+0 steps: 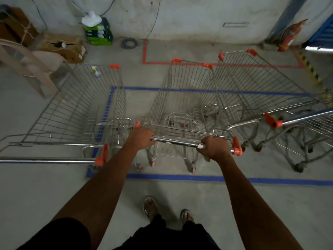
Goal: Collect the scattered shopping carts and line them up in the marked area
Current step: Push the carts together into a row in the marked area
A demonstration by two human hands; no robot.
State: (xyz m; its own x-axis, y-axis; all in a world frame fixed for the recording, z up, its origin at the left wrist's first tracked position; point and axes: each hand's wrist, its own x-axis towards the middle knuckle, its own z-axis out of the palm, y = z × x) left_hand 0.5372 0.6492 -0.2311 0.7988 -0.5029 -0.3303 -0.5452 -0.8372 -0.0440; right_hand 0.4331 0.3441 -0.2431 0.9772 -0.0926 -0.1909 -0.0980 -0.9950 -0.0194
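Three wire shopping carts with orange corner caps stand side by side. The middle cart [182, 98] is right in front of me, inside the blue tape rectangle [180, 177] on the floor. My left hand [141, 137] and my right hand [213, 147] both grip its chrome handle bar [177, 140]. The left cart [75, 105] straddles the rectangle's left line, its handle near my left forearm. The right cart [255, 87] stands within the tape, angled to the right, close against the middle cart.
A beige plastic chair [30, 64] and cardboard boxes [68, 47] sit at the back left. Against the concrete wall are green boxes [99, 33], a coiled cable [128, 43] and a red fire extinguisher [290, 36]. Red floor tape [180, 62] runs behind the carts. My sandalled feet [167, 210] stand outside the blue line.
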